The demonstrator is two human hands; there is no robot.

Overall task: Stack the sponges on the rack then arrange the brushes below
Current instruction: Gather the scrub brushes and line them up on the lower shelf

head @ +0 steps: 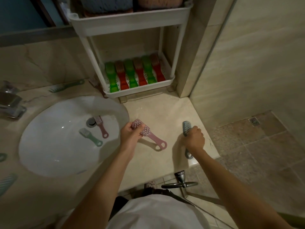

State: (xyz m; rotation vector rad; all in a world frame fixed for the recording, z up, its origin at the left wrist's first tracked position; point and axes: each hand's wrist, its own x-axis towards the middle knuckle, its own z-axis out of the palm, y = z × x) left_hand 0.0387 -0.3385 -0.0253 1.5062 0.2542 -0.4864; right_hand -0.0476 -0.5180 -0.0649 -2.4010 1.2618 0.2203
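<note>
Counting left to right: sink (49,129) holds two loose brushes, one rose brush (101,127) and one green brush (90,136); left hand (132,135) grips a pink brush (153,139) over the counter (156,111); rack (130,27) lower tier carries six racked brushes (130,73), three green, three red; sponges (107,5) sit above; right hand (194,138) grips a grey brush (186,127). Arranging judged unfinished.

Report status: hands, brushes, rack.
Left-hand grip holds pink brush. Right-hand grip holds grey brush. Six brushes on lower shelf. Two more in sink.
</note>
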